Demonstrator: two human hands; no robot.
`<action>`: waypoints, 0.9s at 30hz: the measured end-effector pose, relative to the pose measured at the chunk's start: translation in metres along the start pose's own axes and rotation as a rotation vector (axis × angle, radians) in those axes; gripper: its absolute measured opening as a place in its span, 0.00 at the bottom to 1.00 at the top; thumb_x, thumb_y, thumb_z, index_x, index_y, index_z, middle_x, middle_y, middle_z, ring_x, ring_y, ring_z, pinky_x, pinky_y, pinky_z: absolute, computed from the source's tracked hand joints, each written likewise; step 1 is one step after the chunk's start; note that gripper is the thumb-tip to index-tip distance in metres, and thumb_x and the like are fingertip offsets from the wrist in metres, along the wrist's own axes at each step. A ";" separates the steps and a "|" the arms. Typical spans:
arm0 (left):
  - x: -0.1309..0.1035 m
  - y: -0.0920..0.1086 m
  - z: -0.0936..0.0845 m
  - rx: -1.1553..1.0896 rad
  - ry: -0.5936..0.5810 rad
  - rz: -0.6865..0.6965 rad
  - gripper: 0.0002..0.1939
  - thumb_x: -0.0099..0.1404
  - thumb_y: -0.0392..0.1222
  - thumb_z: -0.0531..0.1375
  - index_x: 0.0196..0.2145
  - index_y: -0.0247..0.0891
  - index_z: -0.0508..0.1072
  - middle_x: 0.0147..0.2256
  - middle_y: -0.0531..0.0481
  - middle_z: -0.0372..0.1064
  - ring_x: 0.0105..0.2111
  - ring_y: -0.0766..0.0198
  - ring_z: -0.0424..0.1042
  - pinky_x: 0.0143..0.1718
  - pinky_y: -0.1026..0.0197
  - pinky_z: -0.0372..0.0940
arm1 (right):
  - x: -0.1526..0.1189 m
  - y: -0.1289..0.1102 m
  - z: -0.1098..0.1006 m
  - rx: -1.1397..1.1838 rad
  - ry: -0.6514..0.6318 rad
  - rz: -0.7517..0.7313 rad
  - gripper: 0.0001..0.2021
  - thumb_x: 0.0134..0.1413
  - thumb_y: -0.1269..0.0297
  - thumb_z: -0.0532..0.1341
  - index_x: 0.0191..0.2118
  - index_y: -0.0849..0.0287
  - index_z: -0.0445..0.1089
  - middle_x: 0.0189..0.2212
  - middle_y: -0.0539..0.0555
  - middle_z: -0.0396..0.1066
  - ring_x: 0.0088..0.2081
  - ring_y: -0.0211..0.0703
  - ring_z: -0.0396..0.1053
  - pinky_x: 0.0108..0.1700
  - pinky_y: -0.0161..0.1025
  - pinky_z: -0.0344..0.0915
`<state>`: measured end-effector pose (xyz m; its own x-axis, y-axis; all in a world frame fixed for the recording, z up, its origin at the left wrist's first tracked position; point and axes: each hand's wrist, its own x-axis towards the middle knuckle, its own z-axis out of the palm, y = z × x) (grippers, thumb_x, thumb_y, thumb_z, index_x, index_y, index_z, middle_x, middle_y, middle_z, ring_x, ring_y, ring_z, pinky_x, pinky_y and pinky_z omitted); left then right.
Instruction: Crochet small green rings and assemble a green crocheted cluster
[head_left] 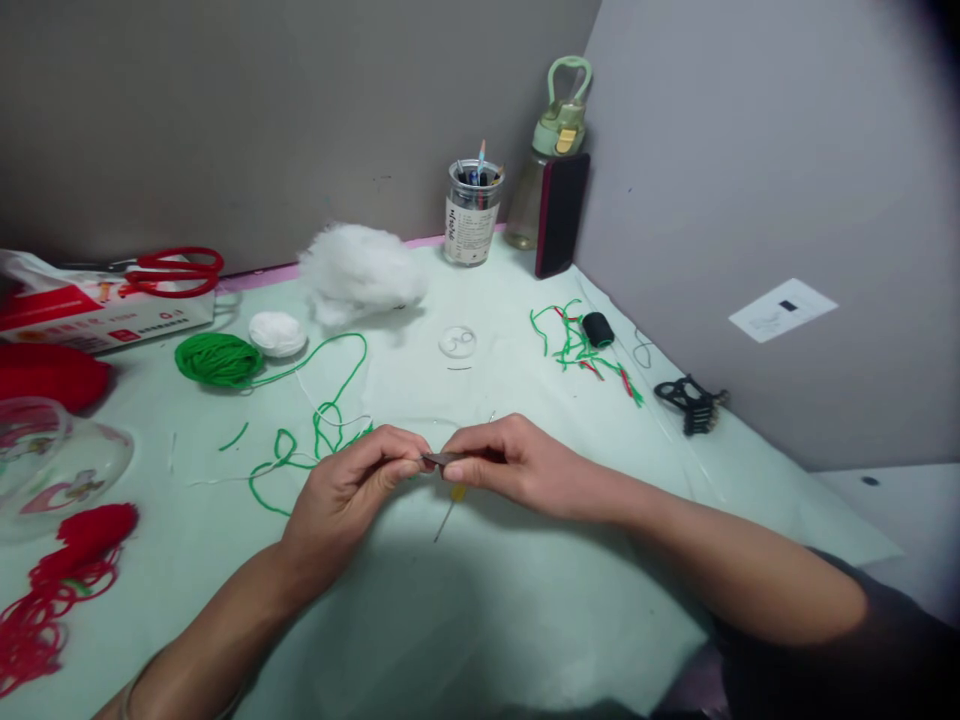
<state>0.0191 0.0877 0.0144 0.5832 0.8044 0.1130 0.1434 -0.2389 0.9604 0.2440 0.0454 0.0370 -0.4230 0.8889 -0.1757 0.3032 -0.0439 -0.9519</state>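
Observation:
My left hand point(352, 490) and my right hand point(525, 465) meet over the middle of the table, fingertips nearly touching. Both are closed in a pinch on a small dark flat piece point(442, 458), whose kind I cannot make out. Beneath them lies a thin metal tool with a yellow handle point(459, 492), partly hidden by my fingers. Loose green yarn point(285, 460) loops out to the left of my left hand, running from a green yarn ball point(217, 360). A clear round lid or disc point(457, 342) lies beyond my hands.
White stuffing point(360, 275) and a white yarn ball point(277, 334) lie at the back left. Red scissors point(176, 272) rest on a box point(150, 315). Red yarn point(82, 550) is at left. A pen cup point(472, 225), phone point(562, 215), yarn scraps point(577, 345) and black hair claw point(694, 403) stand or lie right.

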 end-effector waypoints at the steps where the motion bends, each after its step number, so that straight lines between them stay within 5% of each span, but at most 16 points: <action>1: 0.000 0.000 0.000 0.005 -0.009 -0.012 0.07 0.70 0.40 0.60 0.34 0.43 0.77 0.36 0.52 0.77 0.37 0.65 0.75 0.40 0.66 0.68 | -0.001 0.000 0.000 -0.076 0.012 -0.016 0.16 0.67 0.53 0.58 0.38 0.62 0.76 0.25 0.47 0.65 0.28 0.33 0.58 0.31 0.33 0.54; 8: 0.002 0.001 -0.003 -0.049 -0.032 -0.165 0.09 0.70 0.45 0.61 0.33 0.43 0.78 0.34 0.53 0.77 0.38 0.65 0.75 0.42 0.66 0.67 | -0.005 -0.002 0.000 -0.492 0.120 -0.198 0.13 0.68 0.58 0.57 0.40 0.63 0.74 0.29 0.51 0.71 0.29 0.35 0.61 0.33 0.35 0.53; 15: 0.005 0.005 0.005 -0.363 -0.039 -0.368 0.09 0.68 0.47 0.64 0.34 0.40 0.78 0.33 0.51 0.79 0.37 0.64 0.77 0.42 0.64 0.69 | 0.000 -0.007 0.001 0.104 0.153 -0.056 0.15 0.54 0.54 0.70 0.37 0.61 0.71 0.21 0.41 0.53 0.24 0.31 0.50 0.26 0.32 0.49; 20: 0.004 0.001 0.010 -0.479 -0.043 -0.391 0.10 0.67 0.48 0.65 0.34 0.39 0.78 0.32 0.50 0.79 0.36 0.65 0.77 0.40 0.65 0.70 | 0.003 -0.002 0.003 0.211 0.213 -0.029 0.14 0.55 0.55 0.69 0.36 0.62 0.72 0.20 0.41 0.51 0.24 0.30 0.49 0.25 0.31 0.47; 27: 0.005 0.003 0.006 -0.296 0.122 -0.217 0.06 0.64 0.44 0.68 0.35 0.41 0.77 0.38 0.51 0.79 0.40 0.63 0.79 0.45 0.63 0.71 | 0.002 0.002 -0.003 0.525 -0.136 0.149 0.27 0.70 0.42 0.46 0.43 0.60 0.69 0.22 0.43 0.61 0.15 0.27 0.44 0.15 0.30 0.45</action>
<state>0.0273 0.0877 0.0160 0.4628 0.8821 -0.0883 0.0053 0.0968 0.9953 0.2458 0.0485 0.0354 -0.5249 0.7904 -0.3157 -0.0830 -0.4167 -0.9052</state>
